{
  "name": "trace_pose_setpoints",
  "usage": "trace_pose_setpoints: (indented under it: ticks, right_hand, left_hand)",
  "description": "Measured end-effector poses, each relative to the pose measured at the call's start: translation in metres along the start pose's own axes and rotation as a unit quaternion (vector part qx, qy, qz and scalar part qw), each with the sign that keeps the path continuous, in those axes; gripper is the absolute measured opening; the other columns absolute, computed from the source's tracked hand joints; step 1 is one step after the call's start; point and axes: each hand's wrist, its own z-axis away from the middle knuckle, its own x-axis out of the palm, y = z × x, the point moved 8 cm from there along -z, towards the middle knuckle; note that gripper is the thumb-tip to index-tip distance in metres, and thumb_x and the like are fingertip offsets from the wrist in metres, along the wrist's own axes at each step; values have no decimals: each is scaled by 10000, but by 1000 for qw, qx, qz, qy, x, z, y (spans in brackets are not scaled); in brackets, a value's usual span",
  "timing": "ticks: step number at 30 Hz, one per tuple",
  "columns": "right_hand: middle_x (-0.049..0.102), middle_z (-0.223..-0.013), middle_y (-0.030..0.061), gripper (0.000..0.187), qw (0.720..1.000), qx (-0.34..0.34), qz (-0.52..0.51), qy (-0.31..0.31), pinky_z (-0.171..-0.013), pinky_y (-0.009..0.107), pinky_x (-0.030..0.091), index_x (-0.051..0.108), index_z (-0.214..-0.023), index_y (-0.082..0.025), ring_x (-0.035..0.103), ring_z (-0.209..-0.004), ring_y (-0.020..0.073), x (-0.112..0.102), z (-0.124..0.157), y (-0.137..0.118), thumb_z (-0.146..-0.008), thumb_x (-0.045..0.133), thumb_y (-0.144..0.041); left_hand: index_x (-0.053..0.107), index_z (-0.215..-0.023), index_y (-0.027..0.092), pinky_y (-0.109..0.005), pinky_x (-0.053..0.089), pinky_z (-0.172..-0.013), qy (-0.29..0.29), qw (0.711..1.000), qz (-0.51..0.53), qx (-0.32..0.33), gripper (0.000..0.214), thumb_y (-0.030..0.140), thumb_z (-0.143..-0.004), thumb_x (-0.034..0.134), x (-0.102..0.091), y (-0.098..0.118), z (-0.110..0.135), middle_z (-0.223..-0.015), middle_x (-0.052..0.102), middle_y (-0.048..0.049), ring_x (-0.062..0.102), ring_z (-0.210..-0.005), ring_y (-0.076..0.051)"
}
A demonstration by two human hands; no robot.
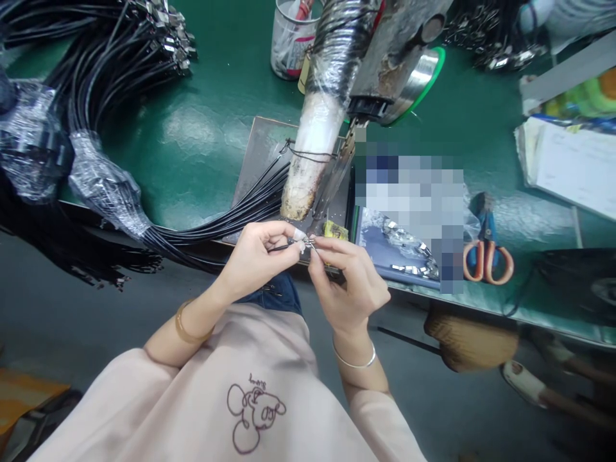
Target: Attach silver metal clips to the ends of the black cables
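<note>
My left hand (260,256) is closed in a pinch on a thin black cable (282,247), its thumb and index finger wearing white coverings at the tips. Fingertip to fingertip with it, my right hand (349,276) pinches something thin at the cable's end, too small to make out. Just behind both hands are a yellow block (335,231) and the tip of a plastic-wrapped pipe (308,147). A bundle of black cables (216,224) runs from the left to beneath that pipe, over a dark board (260,144).
Right of my hands lies a blue tray (375,250) with small metal parts, partly blurred out. Orange-handled scissors (488,263) rest near the table edge. Plastic-wrapped cable bundles (103,179) fill the left; a cup (289,45) stands behind. Papers (572,167) lie at right.
</note>
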Motion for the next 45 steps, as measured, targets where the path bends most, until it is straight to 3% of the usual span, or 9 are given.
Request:
trace_pose_setpoints:
  ticks: [20,26,29,32,34,37,39,42,45]
  right_hand:
    - [809,-956,35,202,1000,-5,1,-16,-775,268,643,659,-913,-245,786,-847,167,1,0,0,-857,723,-62]
    - [806,-900,20,162,1000,19,-16,-7,-729,264,645,660,-893,-235,784,-802,159,-4,0,3,-884,712,-82]
    - [787,-840,-6,123,990,112,-67,-61,-668,244,630,662,-854,-226,775,-750,149,0,4,18,-909,702,-123]
    - [765,-801,-26,60,981,174,-71,-39,-568,206,569,677,-897,-219,735,-612,116,-11,10,28,-942,684,-179]
    - [703,-681,-63,62,984,171,-38,-30,-499,185,489,678,-897,-217,644,-484,80,-17,11,26,-955,671,-197]
    - [577,-549,-91,111,987,119,5,-106,-469,181,404,663,-843,-200,530,-421,56,-5,7,15,-953,671,-212]
    - [569,-549,-85,143,985,90,8,-145,-471,184,385,647,-818,-188,500,-420,50,2,5,7,-961,648,-196]
    - [615,-573,-71,178,983,77,-20,-167,-478,193,393,647,-798,-194,505,-429,54,-1,2,-2,-973,618,-170]
    - [698,-647,-56,140,982,93,-70,-146,-507,205,439,701,-828,-226,595,-495,78,-24,-1,-8,-947,662,-161]
  left_hand:
    - [681,-738,132,-214,222,-480,13,999,-35,11,91,223,-740,687,-3,-3,2,-513,355,81,290,-498,-64]
    - [680,-694,135,-205,347,-508,2,1000,-24,18,113,222,-767,677,-1,1,6,-582,566,15,434,-530,-79]
    - [684,-706,138,-208,373,-520,5,994,-86,65,135,195,-823,646,-2,7,12,-621,612,3,458,-538,-83]
    - [680,-733,147,-213,330,-509,23,964,-197,178,145,109,-856,613,2,21,23,-605,561,31,395,-516,-73]
    - [672,-751,157,-220,334,-524,33,936,-252,244,175,64,-866,579,8,28,31,-614,555,36,386,-521,-77]
    - [625,-714,173,-226,330,-527,29,919,-283,273,209,67,-875,544,15,30,37,-607,538,39,379,-522,-83]
    - [581,-689,178,-218,318,-512,15,937,-256,236,189,89,-855,557,14,24,35,-582,503,52,369,-509,-77]
    - [567,-761,182,-194,311,-468,-44,990,-108,80,91,151,-819,629,6,-1,28,-540,498,77,365,-455,-60]
    - [599,-848,168,-181,267,-395,-132,984,73,-95,138,258,-825,702,2,-32,30,-559,618,38,348,-382,-43]
